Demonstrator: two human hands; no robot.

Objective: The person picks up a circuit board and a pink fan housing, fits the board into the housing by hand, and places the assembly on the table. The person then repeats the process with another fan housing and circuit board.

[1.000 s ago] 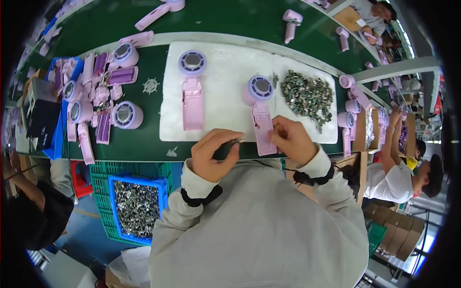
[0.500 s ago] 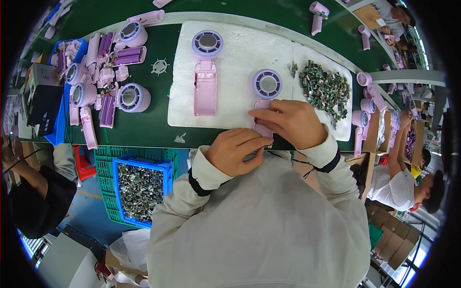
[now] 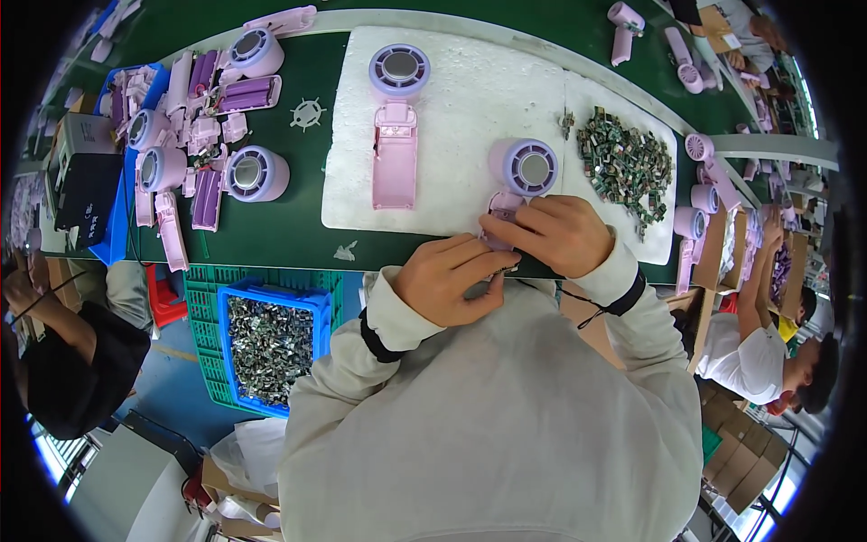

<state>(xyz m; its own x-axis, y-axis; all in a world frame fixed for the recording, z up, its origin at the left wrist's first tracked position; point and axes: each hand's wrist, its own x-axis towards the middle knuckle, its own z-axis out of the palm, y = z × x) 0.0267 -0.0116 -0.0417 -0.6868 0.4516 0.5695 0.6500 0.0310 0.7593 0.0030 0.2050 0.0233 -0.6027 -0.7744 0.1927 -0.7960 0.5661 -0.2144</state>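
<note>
My right hand (image 3: 560,237) is closed on the pink handle of a handheld fan (image 3: 506,206), its fingertips over the open handle. The fan's round lavender head (image 3: 531,169) points away from me, tilted so its side shows. Just left of it, my left hand (image 3: 454,282) is closed in a pinch near the handle's lower end. A small dark piece shows at its fingertips, too small to name. The handle's lower end is hidden by my fingers. Another fan (image 3: 396,163) lies on the white foam board (image 3: 470,90), its handle an open, hollow shell.
Small circuit boards (image 3: 623,163) lie heaped on the foam's right part. Pink fan parts (image 3: 203,131) and a blue bin (image 3: 110,226) crowd the left. Below the table edge, a blue crate (image 3: 271,348) holds many small metallic parts. Co-workers sit on both sides.
The held fan has turned and tilted, so the side of its head now shows and its handle slants toward my left hand. Both hands keep their closed grip. The whole view has shifted slightly.
</note>
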